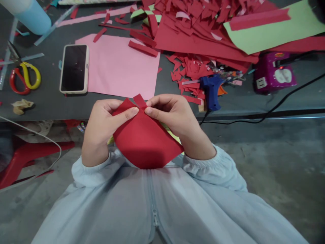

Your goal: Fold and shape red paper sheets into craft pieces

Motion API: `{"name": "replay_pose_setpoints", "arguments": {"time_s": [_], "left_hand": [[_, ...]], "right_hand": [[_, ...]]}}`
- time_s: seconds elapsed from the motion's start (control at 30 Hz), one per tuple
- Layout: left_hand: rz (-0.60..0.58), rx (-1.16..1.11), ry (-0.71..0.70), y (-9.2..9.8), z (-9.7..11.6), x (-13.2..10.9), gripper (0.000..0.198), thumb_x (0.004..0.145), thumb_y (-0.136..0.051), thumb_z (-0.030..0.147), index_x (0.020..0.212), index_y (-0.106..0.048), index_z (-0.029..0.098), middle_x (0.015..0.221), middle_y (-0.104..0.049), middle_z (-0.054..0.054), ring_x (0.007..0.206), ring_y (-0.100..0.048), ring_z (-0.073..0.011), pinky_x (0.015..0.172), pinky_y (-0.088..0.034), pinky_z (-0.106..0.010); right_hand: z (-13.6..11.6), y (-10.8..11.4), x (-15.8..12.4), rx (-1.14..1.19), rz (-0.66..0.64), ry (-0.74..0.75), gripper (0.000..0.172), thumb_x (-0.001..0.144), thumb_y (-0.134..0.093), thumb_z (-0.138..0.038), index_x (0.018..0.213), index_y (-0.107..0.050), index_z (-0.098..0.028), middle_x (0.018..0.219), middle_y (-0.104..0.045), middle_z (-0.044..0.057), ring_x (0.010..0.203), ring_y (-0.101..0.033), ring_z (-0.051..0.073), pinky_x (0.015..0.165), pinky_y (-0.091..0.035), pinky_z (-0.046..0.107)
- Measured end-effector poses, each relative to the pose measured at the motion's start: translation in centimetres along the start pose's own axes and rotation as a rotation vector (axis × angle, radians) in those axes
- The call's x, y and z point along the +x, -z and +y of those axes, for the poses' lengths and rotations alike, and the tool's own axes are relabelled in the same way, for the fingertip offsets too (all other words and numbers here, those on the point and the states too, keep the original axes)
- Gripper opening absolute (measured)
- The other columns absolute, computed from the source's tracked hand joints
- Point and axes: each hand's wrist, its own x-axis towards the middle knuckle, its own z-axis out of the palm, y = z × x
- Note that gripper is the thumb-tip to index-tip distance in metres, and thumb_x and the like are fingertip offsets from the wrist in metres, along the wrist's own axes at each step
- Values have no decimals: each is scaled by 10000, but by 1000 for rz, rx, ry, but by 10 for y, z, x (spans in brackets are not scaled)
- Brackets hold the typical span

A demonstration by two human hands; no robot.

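Note:
A piece of red paper is held up close to my body, just in front of the table edge, its lower part curving toward my jacket. My left hand pinches its top left part between thumb and fingers. At the top right, my right hand pinches the same paper beside a short red strip that sticks up between the two thumbs. Whether the strip is joined to the sheet I cannot tell. Some yellow-green shows behind the red paper. The fingertips behind the paper are hidden.
Pink paper lies ahead under a phone. Left are scissors and a blue bottle. Right are red scraps, a blue glue gun, a purple power box with a black cord, and green paper.

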Motion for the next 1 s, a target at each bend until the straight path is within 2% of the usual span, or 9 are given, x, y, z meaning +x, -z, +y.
{"name": "replay_pose_setpoints", "arguments": {"time_s": [0.2,0.47,0.63,0.8,0.9,1.0], "left_hand": [[-25,65,25,5,-1,3,161,658,-873,328,704,-774,209,640,-682,14,533,-553,-97,446,-409,-204],[16,78,51,5,1,1,127,679,-858,299,714,-776,209,620,-654,18,515,-523,-84,434,-380,-199],[-8,59,66,4,3,0,134,680,-859,311,671,-759,222,604,-644,23,509,-516,-90,428,-378,-214],[-6,79,56,5,3,1,132,691,-854,335,718,-769,237,650,-674,27,542,-551,-108,460,-410,-238],[45,198,-61,6,1,4,135,728,-829,362,769,-768,248,747,-720,13,658,-626,-159,577,-495,-292],[234,357,-306,6,2,5,183,773,-799,320,943,-761,264,964,-741,-1,932,-666,-218,889,-528,-361]], "right_hand": [[0,1,2,-22,-12,-53,324,688,-850,-463,770,-715,-180,741,-692,-1,663,-612,113,621,-515,243],[2,-3,1,-63,20,13,301,712,-830,-461,786,-706,-196,770,-698,-6,705,-628,118,698,-532,262],[3,-3,0,-58,42,44,276,720,-832,-443,787,-711,-204,799,-706,-6,734,-637,120,722,-535,260],[0,1,0,-38,-20,-54,366,674,-853,-500,792,-711,-184,769,-693,0,697,-617,122,665,-522,255],[0,4,1,-12,-51,-125,369,660,-865,-485,791,-710,-177,746,-685,-2,667,-604,117,616,-505,239],[0,5,2,70,-8,-126,333,666,-869,-451,777,-696,-189,757,-685,-10,661,-599,104,619,-509,225]]}}
